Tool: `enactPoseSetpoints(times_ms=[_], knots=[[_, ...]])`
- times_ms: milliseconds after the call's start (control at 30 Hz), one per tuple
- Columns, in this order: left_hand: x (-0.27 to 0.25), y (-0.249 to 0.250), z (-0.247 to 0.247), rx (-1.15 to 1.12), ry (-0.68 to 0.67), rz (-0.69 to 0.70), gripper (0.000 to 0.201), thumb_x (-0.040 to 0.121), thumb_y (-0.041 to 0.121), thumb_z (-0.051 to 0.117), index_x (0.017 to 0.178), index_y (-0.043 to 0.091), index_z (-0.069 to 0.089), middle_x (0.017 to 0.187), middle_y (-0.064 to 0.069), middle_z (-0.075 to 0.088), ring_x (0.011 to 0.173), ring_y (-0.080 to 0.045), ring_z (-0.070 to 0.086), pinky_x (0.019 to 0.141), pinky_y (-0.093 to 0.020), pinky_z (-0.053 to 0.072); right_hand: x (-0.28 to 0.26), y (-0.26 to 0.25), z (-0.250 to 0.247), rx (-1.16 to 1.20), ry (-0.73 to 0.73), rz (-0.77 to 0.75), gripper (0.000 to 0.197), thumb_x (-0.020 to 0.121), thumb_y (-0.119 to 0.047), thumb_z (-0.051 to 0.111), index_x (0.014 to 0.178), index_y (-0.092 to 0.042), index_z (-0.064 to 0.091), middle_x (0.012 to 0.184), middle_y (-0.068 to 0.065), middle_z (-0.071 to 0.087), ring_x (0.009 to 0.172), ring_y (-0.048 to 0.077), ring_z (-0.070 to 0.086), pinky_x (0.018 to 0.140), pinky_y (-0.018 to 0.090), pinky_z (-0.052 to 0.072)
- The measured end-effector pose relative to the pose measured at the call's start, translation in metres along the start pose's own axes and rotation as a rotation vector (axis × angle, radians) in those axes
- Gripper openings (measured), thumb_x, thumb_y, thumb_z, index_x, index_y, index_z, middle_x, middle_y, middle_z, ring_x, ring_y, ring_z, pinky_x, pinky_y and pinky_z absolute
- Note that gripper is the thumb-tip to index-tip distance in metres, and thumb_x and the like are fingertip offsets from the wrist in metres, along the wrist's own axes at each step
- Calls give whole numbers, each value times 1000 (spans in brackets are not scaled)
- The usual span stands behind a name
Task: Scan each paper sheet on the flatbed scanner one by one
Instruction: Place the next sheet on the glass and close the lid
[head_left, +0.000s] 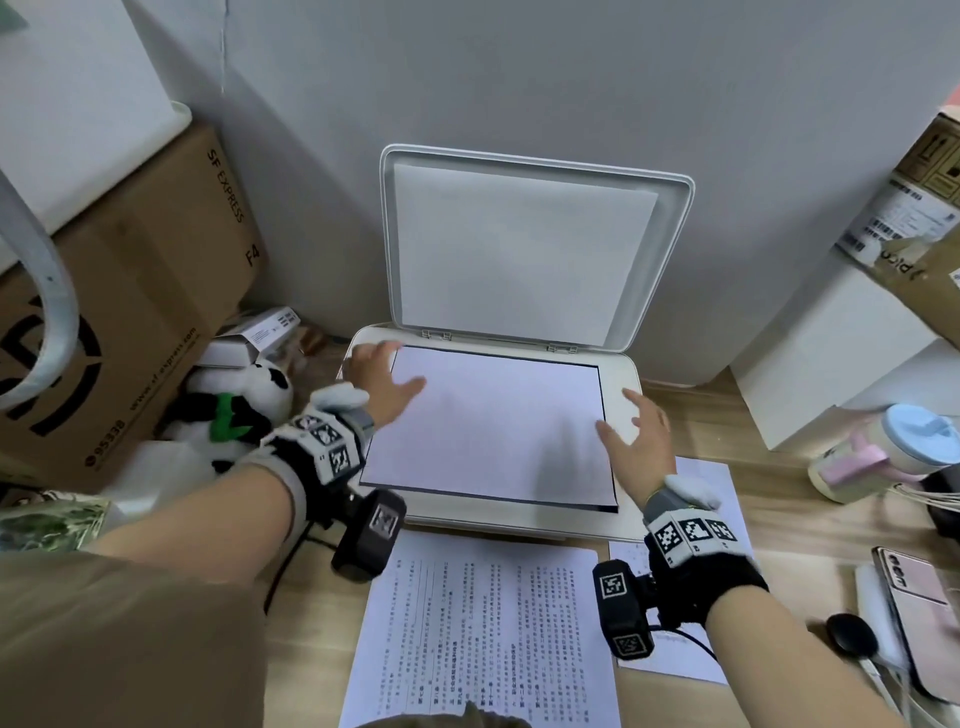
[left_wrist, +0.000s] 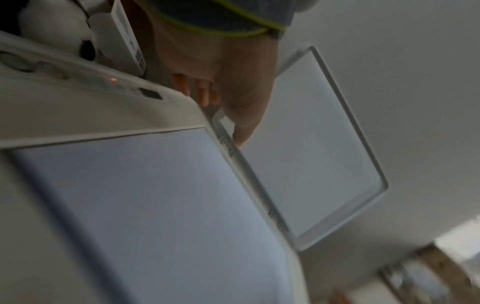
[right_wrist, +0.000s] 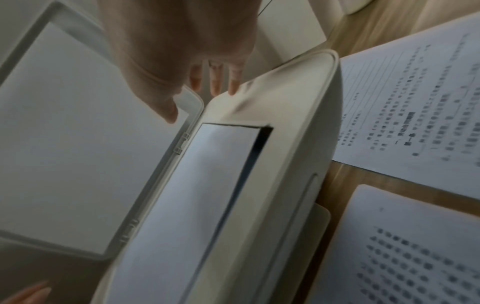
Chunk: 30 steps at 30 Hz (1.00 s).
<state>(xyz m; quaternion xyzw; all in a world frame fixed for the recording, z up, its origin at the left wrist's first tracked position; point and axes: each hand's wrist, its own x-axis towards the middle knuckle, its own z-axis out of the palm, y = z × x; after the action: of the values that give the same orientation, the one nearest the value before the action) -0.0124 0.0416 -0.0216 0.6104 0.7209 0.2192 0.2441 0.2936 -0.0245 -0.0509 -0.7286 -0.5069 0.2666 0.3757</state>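
Observation:
A white flatbed scanner (head_left: 623, 519) stands against the wall with its lid (head_left: 524, 249) raised upright. A blank-side-up paper sheet (head_left: 488, 426) lies on the glass (right_wrist: 259, 144), seen also in the left wrist view as a pale sheet (left_wrist: 155, 205). My left hand (head_left: 376, 382) hovers open over the sheet's far left corner, fingers spread. Over the scanner's right margin my right hand (head_left: 636, 431) is open too, beside the sheet's right edge. Neither hand holds anything. A printed sheet (head_left: 483, 634) lies on the desk in front of the scanner, and another printed sheet (head_left: 722, 499) to its right.
A cardboard box (head_left: 130, 312) and a panda plush (head_left: 244, 405) sit left of the scanner. White boxes (head_left: 831, 353) stand at the right, with a pastel bottle (head_left: 893, 447), a phone (head_left: 919, 613) and a black mouse (head_left: 852, 636) near the right edge.

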Motion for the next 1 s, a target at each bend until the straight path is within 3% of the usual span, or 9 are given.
enactPoseSetpoints(times_ms=[67, 133, 200, 300, 500, 633, 733, 867, 1000], knots=[[21, 19, -13, -218, 19, -85, 62, 85, 25, 64, 140, 9, 38, 124, -15, 52, 110, -24, 52, 96, -30, 41, 9, -4, -3, 139, 67, 76, 47, 90, -16, 58, 134, -14, 43, 139, 4, 43, 104, 14, 50, 90, 29, 41], [45, 39, -27, -433, -23, -193, 65, 90, 12, 55, 147, 9, 23, 108, -11, 54, 82, -17, 51, 67, -23, 44, 18, -6, -5, 271, 86, 164, 42, 92, -10, 55, 132, -12, 45, 135, 7, 48, 98, 15, 50, 93, 36, 45], [65, 50, -39, -542, -59, -265, 70, 91, 7, 48, 150, 14, 11, 85, -4, 52, 61, -11, 42, 47, -20, 33, 23, -6, -6, 373, 69, 245, 39, 92, -7, 53, 130, -12, 46, 129, 7, 52, 99, 19, 52, 91, 39, 48], [90, 55, -49, -633, -64, -308, 76, 89, 2, 43, 151, 23, 5, 72, -3, 50, 55, -10, 40, 45, -20, 27, 24, -5, -8, 437, 37, 291, 38, 92, -2, 49, 129, -11, 46, 119, 7, 53, 95, 20, 53, 71, 25, 47], [102, 59, -57, -780, -62, -324, 60, 89, 1, 38, 141, 30, 29, 80, -4, 59, 56, -10, 47, 45, -19, 28, 22, 3, -11, 465, 36, 323, 30, 94, -2, 46, 122, -13, 49, 109, 5, 56, 76, 12, 55, 66, 23, 45], [89, 48, -64, -946, 21, -368, 20, 91, 16, 32, 101, 20, 49, 64, -1, 66, 37, -7, 34, 36, -10, 18, 20, 3, -19, 520, 100, 321, 16, 95, -5, 45, 99, -15, 57, 96, 5, 61, 69, 13, 57, 63, 22, 44], [71, 32, -66, -1002, 108, -394, 22, 88, 20, 33, 71, 19, 47, 47, 1, 65, 27, -6, 26, 35, -8, 13, 15, 0, -27, 561, 171, 292, 25, 96, -8, 39, 85, -18, 60, 84, 6, 64, 64, 15, 55, 59, 22, 42], [37, 7, -59, -969, -59, -352, 25, 94, 20, 36, 75, 19, 53, 51, 5, 65, 42, -5, 36, 40, -15, 20, 8, -7, -33, 691, 223, 291, 36, 100, -26, 35, 80, -15, 64, 59, -6, 66, 58, 15, 55, 52, 19, 42], [11, -35, -44, -913, -90, -162, 22, 93, 9, 47, 90, 22, 65, 84, 12, 59, 73, -5, 48, 51, -17, 37, 1, -10, -40, 857, 171, 313, 48, 97, -49, 34, 79, -14, 61, 52, -6, 64, 49, 9, 58, 50, 18, 45]])
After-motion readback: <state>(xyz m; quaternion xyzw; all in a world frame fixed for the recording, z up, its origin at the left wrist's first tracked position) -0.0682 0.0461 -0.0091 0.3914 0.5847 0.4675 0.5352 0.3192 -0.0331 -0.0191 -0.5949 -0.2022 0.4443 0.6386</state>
